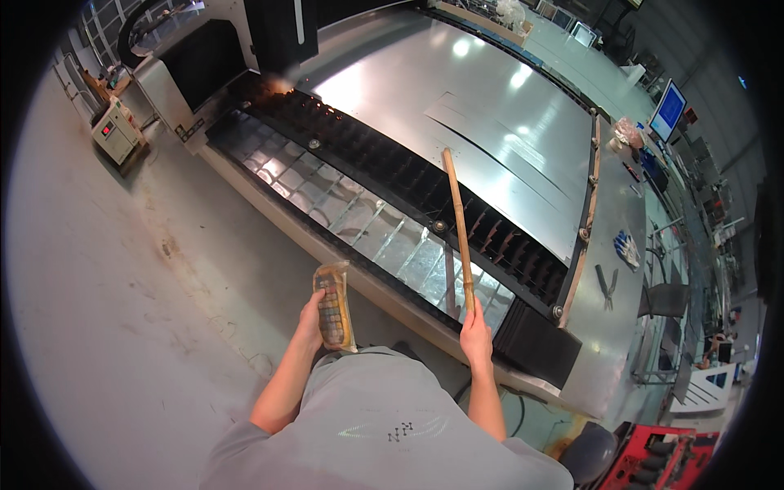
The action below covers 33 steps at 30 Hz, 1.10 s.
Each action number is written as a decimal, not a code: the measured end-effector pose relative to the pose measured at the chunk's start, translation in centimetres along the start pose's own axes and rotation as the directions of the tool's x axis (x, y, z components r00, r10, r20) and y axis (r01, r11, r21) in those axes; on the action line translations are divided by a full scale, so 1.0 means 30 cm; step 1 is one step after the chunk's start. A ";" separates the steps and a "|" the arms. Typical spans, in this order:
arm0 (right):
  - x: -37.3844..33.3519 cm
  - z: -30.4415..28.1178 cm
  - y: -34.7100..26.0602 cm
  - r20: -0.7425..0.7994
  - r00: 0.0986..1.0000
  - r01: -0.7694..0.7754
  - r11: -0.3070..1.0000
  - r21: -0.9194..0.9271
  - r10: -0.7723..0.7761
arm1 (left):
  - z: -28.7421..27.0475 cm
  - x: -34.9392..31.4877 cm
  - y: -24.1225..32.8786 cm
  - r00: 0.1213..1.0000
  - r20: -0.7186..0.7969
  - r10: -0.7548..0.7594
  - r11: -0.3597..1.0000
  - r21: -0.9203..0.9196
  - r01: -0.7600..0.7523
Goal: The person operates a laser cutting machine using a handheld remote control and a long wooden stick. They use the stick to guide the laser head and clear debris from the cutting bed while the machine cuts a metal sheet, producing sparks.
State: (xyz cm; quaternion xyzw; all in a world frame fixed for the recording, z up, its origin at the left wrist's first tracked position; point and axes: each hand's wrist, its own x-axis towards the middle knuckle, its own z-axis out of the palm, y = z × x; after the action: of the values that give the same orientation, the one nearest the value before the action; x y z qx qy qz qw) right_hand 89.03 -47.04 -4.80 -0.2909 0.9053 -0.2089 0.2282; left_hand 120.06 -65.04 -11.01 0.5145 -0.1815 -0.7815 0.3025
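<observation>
In my left hand (311, 317) is a handheld remote control (333, 310) with rows of keys, wrapped in yellowed clear plastic. My right hand (474, 333) is closed around the lower end of a bamboo stick (458, 212). The stick points away from me over the black slatted edge of a metal-cutting machine. Its far tip lies over a large shiny metal sheet (384, 77), close to a long slit; from here I cannot tell whether it touches. Orange sparks (306, 100) fly at the sheet's far left edge, below the machine's dark cutting head (282, 37).
The machine's pale frame (286, 233) runs right in front of me. To the right, a metal table (608, 343) bears pliers (607, 286) and blue-white gloves (627, 248). A monitor (668, 110) stands beyond. At lower right is a red tool case (665, 457); a white box-shaped unit (117, 131) stands far left.
</observation>
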 end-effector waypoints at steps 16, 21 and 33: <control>-0.046 0.062 -0.112 -0.082 0.991 -0.117 0.980 -0.164 0.104 | -0.195 0.036 0.097 0.989 0.109 -0.105 0.993 0.063 0.099; -0.041 0.059 -0.124 -0.104 0.993 -0.078 0.982 -0.173 0.061 | -0.187 0.035 0.104 0.980 0.119 -0.158 0.986 0.076 0.150; 0.012 -0.033 -0.053 -0.057 0.998 -0.038 0.983 -0.182 0.028 | -0.062 0.011 0.038 0.987 0.117 -0.106 0.992 0.076 0.098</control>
State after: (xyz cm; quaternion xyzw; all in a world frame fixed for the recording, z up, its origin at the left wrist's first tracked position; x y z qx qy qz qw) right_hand 88.92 -48.20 -3.29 -0.2899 0.9313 -0.1289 0.1792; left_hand 121.98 -66.05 -11.32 0.4851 -0.2004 -0.8189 0.2322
